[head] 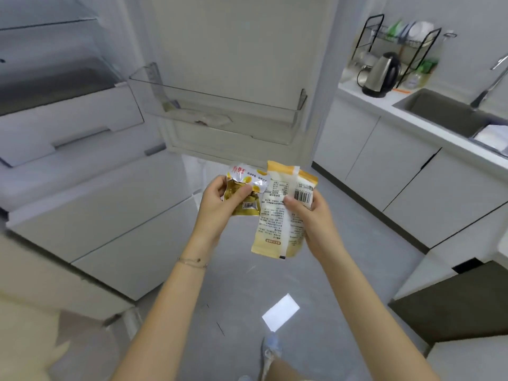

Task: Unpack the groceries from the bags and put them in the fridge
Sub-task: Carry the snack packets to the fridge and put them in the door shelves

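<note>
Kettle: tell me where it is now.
Head view, upper right: the kettle stands on the counter, before the black dish rack, left of the sink.

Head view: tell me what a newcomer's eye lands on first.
Dead centre, the left hand pinches a small packet while the right hand grips a bigger yellow pouch beside it. Behind them stands the open fridge door with its clear bin, and a kettle sits on the counter at upper right.
</note>
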A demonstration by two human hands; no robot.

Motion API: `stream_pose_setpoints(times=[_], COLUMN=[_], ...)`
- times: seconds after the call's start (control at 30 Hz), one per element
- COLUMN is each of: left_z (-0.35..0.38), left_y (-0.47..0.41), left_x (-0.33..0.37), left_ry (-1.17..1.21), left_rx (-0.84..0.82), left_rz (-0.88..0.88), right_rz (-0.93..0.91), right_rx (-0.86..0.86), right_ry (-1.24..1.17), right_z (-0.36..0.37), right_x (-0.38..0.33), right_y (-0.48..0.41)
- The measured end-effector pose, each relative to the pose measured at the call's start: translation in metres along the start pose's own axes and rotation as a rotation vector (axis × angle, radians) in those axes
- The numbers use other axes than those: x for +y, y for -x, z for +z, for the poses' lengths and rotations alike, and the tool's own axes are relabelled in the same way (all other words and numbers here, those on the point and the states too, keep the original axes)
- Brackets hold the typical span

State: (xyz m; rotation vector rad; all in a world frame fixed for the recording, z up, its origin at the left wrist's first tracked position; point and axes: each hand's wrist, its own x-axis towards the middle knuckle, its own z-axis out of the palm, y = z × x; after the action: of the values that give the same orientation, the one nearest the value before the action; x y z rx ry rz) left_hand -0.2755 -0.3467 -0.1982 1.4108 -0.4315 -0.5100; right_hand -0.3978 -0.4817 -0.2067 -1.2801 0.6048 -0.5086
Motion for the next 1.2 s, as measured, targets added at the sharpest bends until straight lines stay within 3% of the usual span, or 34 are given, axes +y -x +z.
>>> stream_pose_setpoints(times=[0.33,0.67,0.87,1.2], left_z=[-0.048,-0.08,-0.109,-0.17], left_y=[-0.052,-0.117,-0.167,-0.256], left_x=[0.06,0.108,0.131,0.167], left_ry=[0.028,0.044,0.059,-0.143], left_rx=[0.135,0.159,0.07,-0.212], left_rz=[0.141,0.285,0.338,0.382], right_rz=[-0.145,-0.272,-0.346,-0.471], right_rx=[-0.198,-0.298,-0.255,0.011], right_ry=[0.079,0.124,0.138,0.162], right_z=[0.068,0.125,0.161,0.215], right_x=[-0.059,-0.113,-0.135,-0.159], right_y=[-0.071,-0.134,-0.162,-0.205])
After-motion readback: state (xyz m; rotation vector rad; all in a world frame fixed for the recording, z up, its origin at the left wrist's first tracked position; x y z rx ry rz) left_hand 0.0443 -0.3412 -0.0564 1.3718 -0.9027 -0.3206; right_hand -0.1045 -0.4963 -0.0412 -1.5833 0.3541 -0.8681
